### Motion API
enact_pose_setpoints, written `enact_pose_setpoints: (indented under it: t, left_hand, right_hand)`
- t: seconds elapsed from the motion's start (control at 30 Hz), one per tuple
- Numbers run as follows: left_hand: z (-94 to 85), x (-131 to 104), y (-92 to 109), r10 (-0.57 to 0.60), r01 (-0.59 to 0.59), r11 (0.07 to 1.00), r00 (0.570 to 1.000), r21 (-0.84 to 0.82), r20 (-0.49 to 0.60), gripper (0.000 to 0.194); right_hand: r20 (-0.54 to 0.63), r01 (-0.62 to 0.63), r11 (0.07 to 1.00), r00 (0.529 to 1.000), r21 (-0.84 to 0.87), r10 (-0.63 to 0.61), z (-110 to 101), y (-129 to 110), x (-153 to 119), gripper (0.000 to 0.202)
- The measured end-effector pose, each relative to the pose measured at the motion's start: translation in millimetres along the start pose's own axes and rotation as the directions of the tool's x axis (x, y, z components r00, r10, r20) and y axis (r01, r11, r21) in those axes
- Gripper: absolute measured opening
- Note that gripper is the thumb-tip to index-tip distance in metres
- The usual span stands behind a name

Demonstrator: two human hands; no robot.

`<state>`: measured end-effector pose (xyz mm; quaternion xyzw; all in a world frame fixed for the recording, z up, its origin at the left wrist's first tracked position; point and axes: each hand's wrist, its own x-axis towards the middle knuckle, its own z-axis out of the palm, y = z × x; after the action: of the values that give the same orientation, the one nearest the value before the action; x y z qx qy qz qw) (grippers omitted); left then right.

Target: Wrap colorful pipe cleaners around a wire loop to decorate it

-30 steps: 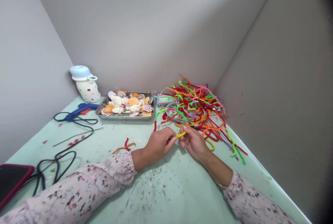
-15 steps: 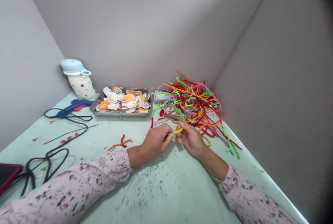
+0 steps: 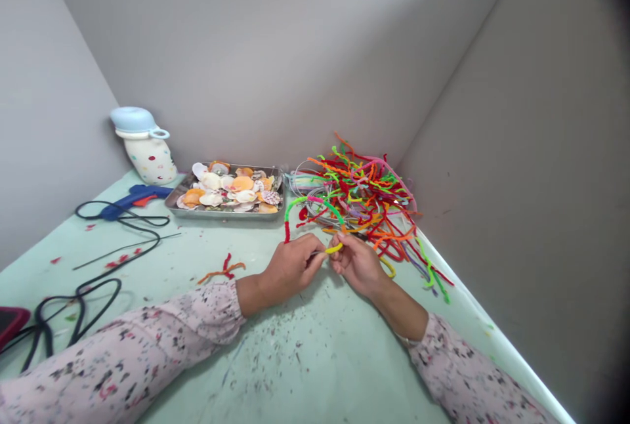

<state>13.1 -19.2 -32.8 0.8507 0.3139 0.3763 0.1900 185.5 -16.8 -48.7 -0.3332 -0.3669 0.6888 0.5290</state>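
My left hand (image 3: 294, 264) is closed in a pinch on a thin wire end of a curved wire wrapped in pipe cleaner (image 3: 295, 203). The wrapped wire arches up behind both hands in red, green, pink and orange sections. Its yellow section (image 3: 335, 249) bridges the small gap between my hands. My right hand (image 3: 361, 268) pinches that section near the orange part with thumb and fingers. Where the red end of the arch runs is hidden behind my left hand. An orange and red twist of pipe cleaner (image 3: 225, 270) lies left of my left wrist.
A metal tray (image 3: 224, 215) of seashells stands at the back. Behind my right hand is a tangled pile of pipe cleaners (image 3: 374, 194). At left are a blue glue gun (image 3: 128, 201), a black cord (image 3: 81, 296), a lidded bottle (image 3: 151, 158) and a dark red-edged device (image 3: 14, 325).
Both hands keep their pinch on the wrapped wire, with hardly any movement. The whole view has shifted slightly, so things on the table appear a little further left.
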Motion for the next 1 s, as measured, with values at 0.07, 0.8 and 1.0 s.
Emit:
enact_pose_setpoints:
  t: [0.07, 0.8, 1.0]
  left_hand:
    - [0.1, 0.8, -0.1, -0.004, 0.003, 1.000, 1.000, -0.019, -0.009, 0.013]
    - [1.5, 2.7, 1.6, -0.087, 0.084, 0.996, 0.993, -0.032, -0.076, 0.011]
    - [1.8, 0.3, 0.9, -0.013, 0.013, 1.000, 0.999, 0.013, -0.042, 0.010]
  right_hand:
    - [-0.001, 0.002, 1.000, 1.000, 0.017, -0.002, -0.9, 0.4, 0.3, 0.021]
    - [-0.025, 0.042, 0.998, 0.999, -0.047, -0.043, 5.4, -2.3, -2.0, 0.023]
    - [0.033, -0.005, 1.000, 0.999, 0.014, 0.004, -0.2, -0.2, 1.0, 0.018]
